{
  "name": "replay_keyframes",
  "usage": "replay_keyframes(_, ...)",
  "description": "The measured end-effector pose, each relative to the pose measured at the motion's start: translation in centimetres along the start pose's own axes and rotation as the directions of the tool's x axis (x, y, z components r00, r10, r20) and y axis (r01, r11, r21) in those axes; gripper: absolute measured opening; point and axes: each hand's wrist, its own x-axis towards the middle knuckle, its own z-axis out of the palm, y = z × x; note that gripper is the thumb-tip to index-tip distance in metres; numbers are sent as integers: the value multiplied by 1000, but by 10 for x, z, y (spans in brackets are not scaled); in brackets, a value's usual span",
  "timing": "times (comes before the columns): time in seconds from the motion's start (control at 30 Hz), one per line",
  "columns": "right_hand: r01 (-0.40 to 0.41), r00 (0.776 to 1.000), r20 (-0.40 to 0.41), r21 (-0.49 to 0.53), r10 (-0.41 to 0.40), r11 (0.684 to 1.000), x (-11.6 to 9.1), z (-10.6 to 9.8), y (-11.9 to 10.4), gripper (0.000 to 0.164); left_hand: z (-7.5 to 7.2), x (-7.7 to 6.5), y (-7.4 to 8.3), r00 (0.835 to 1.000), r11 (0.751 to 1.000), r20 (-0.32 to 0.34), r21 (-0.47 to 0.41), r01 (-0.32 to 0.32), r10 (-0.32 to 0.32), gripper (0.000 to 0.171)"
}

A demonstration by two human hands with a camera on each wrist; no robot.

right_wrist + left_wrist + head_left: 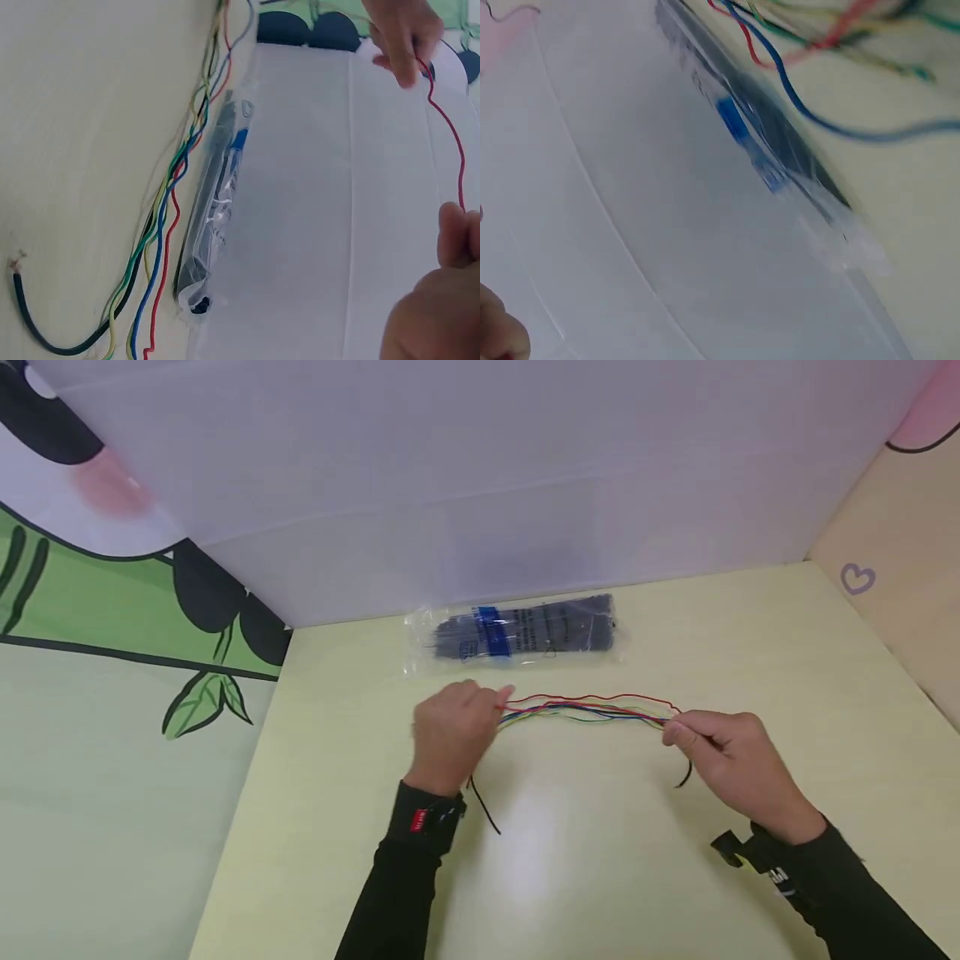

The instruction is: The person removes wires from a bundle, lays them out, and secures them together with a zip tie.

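Observation:
A single red wire (pixel 459 146) runs between my two hands, seen most plainly in the right wrist view. My left hand (pixel 456 732) pinches one end of it, knuckles up. The other end is between the thumb and bent fingers of my right hand (pixel 726 758). Beneath, a loose bundle of wavy wires (pixel 166 176) in blue, green, yellow, red and black lies along the table. One black wire (pixel 486 812) sticks out below my left wrist. In the left wrist view, a blue wire (pixel 802 111) curves near the camera, and only fingertips (pixel 501 330) of a hand show.
Behind the wires, a clear plastic bag (pixel 525 628) of dark thin strips with a blue label lies on the pale table (pixel 585 893). A white panel (pixel 480 485) stands at the table's back edge. Cartoon-printed surfaces (pixel 112 602) flank both sides.

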Motion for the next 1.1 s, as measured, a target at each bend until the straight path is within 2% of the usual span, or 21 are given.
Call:
replay_keyframes(0.07,-147,989,13,50,146,988,-5,-10,4,15,-6,-7,-8,998,999,32,-23,50,-49,26)
replay_keyframes(0.13,-273,962,46,90,270,958,-7,-20,7,15,-13,-13,-15,991,988,72,-98,120,-113,20)
replay_keyframes(0.2,-357,933,84,118,349,927,-6,-27,11,20,-20,-20,-18,977,963,133,-194,189,-165,21)
replay_keyframes(0.27,-410,911,96,131,400,903,-5,-34,15,24,-22,-26,-19,956,921,176,-274,275,-233,20)
replay_keyframes(0.33,-441,897,84,121,434,889,-4,-36,18,25,-22,-32,-20,927,877,208,-310,367,-314,17)
replay_keyframes(0.4,-445,895,64,85,441,891,-3,-34,20,25,-19,-36,-19,894,851,215,-285,442,-392,19)
replay_keyframes(0.53,-350,937,-14,-38,350,936,-5,-21,20,18,-6,-42,-17,832,833,172,-90,547,-528,41)
replay_keyframes(0.6,-284,959,-48,-98,280,954,-6,-13,17,15,1,-41,-15,812,820,140,7,572,-567,49)
replay_keyframes(0.7,-256,965,-85,-133,246,957,-5,-6,15,16,6,-37,-12,786,801,155,85,593,-598,50)
replay_keyframes(0.77,-275,961,-69,-162,267,948,-3,-5,18,19,8,-35,-8,761,791,225,88,606,-608,48)
replay_keyframes(0.83,-305,952,-30,-196,305,932,0,-3,26,24,8,-36,-3,714,777,334,101,622,-615,42)
replay_keyframes(0.9,-305,949,8,-248,316,920,3,0,36,28,12,-40,2,685,790,423,140,597,-593,33)
replay_keyframes(0.97,-279,953,30,-305,302,911,7,4,47,27,18,-48,6,671,811,482,169,560,-564,25)
replay_keyframes(1.0,-257,959,30,-337,283,906,9,7,51,25,21,-51,8,672,823,497,181,538,-549,21)
replay_keyframes(1.07,-208,971,26,-395,237,895,12,11,58,21,26,-55,11,693,846,498,196,496,-521,16)
replay_keyframes(1.1,-193,974,26,-423,225,885,14,13,60,20,27,-56,11,698,851,497,198,487,-515,15)
